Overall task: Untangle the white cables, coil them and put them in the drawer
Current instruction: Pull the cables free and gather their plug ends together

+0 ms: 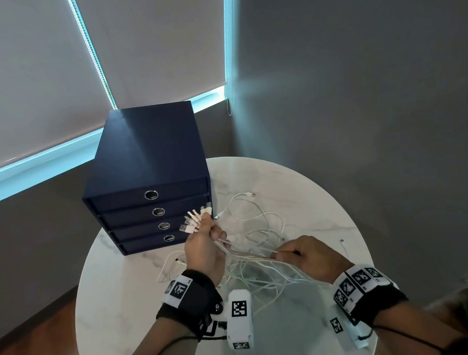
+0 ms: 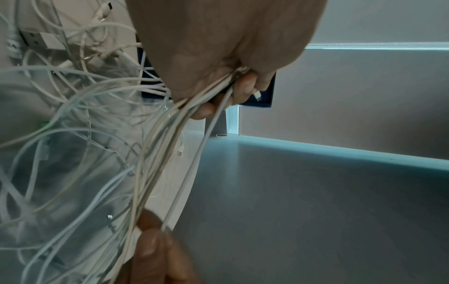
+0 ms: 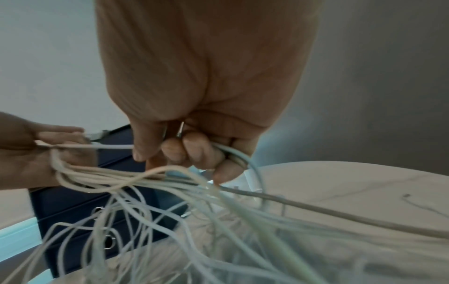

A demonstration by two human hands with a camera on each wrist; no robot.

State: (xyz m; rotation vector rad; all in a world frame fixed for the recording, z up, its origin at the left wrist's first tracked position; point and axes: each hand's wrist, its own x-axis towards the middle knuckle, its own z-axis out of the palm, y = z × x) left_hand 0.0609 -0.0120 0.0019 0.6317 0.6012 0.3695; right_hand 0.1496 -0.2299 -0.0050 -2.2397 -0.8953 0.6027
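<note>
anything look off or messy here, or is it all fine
Nothing damaged or spilled. The white cables are a tangled heap on the round table. The left hand grips their plugs in a fan; the right hand holds several strands. All four drawers of the blue drawer unit are closed.

Inside the left hand (image 1: 203,248) the white cables (image 1: 253,258) vanish behind curled fingers, so how they cross there is anyone's guess. Below the right hand (image 3: 194,107) the strands smear into blur, uncountable, running off the frame's bottom edge.
</note>
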